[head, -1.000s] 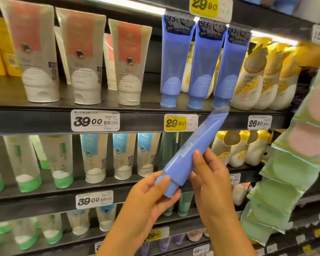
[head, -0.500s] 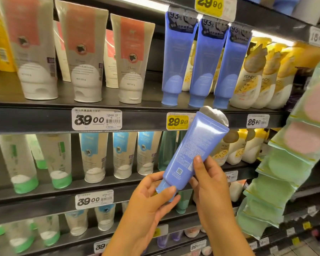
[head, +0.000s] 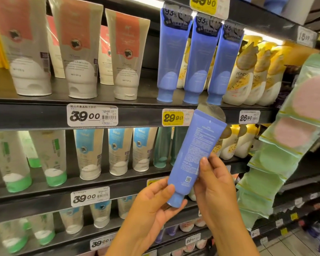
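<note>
Shop shelves [head: 137,117] behind; blue tube [head: 194,154], cap in left hand [head: 151,211] grip, body in right hand [head: 216,189] grip

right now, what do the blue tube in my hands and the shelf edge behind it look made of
The blue tube looks like soft matte plastic: flat crimped end, glare-free surface. The shelf edge seems dark painted metal with a faint sheen, possibly plastic trim.

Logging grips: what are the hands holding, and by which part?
A blue tube: the left hand grips its cap end, the right hand pinches its lower right side.
</note>
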